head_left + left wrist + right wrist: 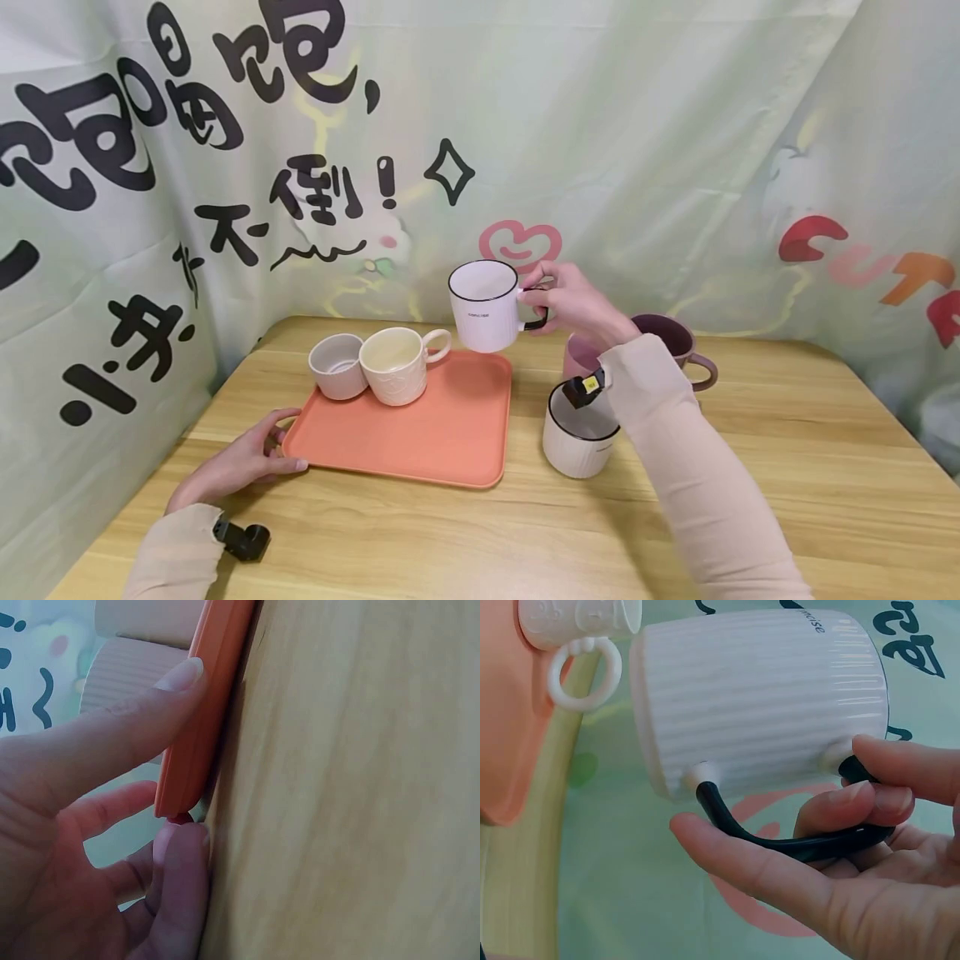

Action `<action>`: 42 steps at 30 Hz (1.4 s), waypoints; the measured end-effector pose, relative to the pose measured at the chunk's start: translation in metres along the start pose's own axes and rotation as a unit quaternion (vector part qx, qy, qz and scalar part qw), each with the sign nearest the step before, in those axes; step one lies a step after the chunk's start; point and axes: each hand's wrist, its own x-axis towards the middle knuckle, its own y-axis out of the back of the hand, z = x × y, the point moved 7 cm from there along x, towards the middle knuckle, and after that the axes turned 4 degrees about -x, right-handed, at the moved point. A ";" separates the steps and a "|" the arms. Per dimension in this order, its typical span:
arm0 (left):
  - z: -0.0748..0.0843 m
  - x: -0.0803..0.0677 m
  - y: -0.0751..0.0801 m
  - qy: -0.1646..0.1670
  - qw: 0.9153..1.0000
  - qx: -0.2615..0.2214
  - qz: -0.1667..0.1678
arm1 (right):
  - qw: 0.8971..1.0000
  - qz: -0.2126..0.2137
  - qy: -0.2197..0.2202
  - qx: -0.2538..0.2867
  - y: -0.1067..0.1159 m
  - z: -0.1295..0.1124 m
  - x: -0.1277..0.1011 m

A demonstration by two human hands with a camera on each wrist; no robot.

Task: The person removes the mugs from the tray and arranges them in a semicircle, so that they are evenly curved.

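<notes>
The left hand [243, 462] pinches the near-left corner of the orange tray [420, 433] on the bench [750, 500]. Beyond it, the right hand [573, 304] holds the white ribbed mug [483, 307] by its black handle, just above the tray's far edge; it looks rigid, glazed, breakable, and the handle seems the safest hold.

Bright, even light, soft shadows; both wrist views slightly blurred.

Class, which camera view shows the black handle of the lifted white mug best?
The right wrist view: the black handle fills the frame, with the right hand curled round it below the white mug. The head view shows it only small, partly hidden by fingers. The left wrist view misses it entirely.
</notes>
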 end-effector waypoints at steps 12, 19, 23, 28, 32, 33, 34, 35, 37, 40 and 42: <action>-0.004 0.003 0.001 0.003 1.000 0.013 0.003 | 1.000 0.028 0.006 0.006 0.020 -0.003 -0.016; -0.004 0.005 0.000 0.007 1.000 0.006 0.002 | 0.998 0.057 0.016 0.002 0.036 -0.001 -0.031; -0.004 0.004 0.001 0.012 1.000 -0.003 0.004 | 0.997 0.070 0.015 -0.030 0.044 0.001 -0.039; -0.004 0.003 0.001 0.010 1.000 -0.006 0.003 | 0.996 0.082 0.009 -0.018 0.052 0.004 -0.048; -0.004 0.003 0.000 0.010 1.000 -0.005 0.001 | 0.995 0.095 0.013 -0.002 0.060 0.007 -0.054; -0.004 0.004 0.000 0.011 1.000 -0.002 0.000 | 0.995 0.096 0.015 0.003 0.062 0.008 -0.056; -0.003 0.003 0.000 0.010 1.000 -0.001 0.000 | 0.995 0.097 0.018 0.004 0.064 0.008 -0.057; -0.003 0.003 0.000 0.011 1.000 -0.002 -0.001 | 0.995 0.098 0.020 0.000 0.066 0.009 -0.059; -0.003 0.003 0.001 0.014 1.000 0.002 -0.001 | 0.995 0.100 0.022 -0.006 0.069 0.010 -0.062; -0.004 0.003 0.001 0.015 1.000 0.000 -0.001 | 0.994 0.105 0.022 -0.026 0.075 0.012 -0.066; -0.005 0.003 0.001 0.016 1.000 -0.002 -0.001 | 0.993 0.108 0.022 -0.034 0.078 0.014 -0.068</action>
